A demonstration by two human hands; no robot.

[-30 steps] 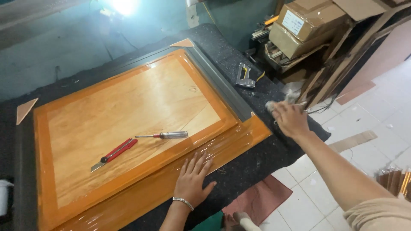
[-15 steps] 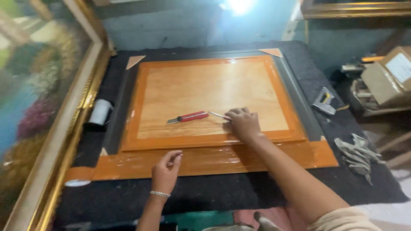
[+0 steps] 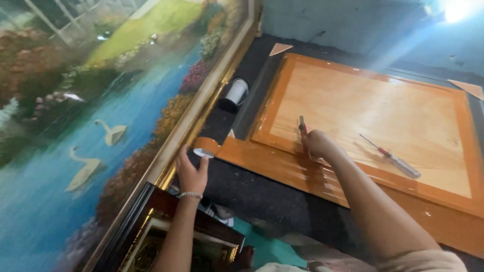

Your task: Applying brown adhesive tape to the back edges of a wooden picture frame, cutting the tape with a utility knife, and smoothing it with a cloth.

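Note:
A framed wooden board lies face down on a dark mat, with a wide strip of glossy brown tape along its near edge. My left hand grips the brown tape roll at the strip's left end, beside the gold frame. My right hand rests on the board's near left corner and holds a red utility knife, blade pointing away from me. A screwdriver with a red and grey handle lies on the board to the right of that hand.
A large landscape painting in a gold frame leans along the left. A white roll lies between it and the board. A dark ornate frame stands near my left arm. Cardboard corner pieces sit at the board's far corners.
The view has swung left. My right hand has taken the red knife off the board and moved to its near left corner. My left hand has reached left to the tape roll.

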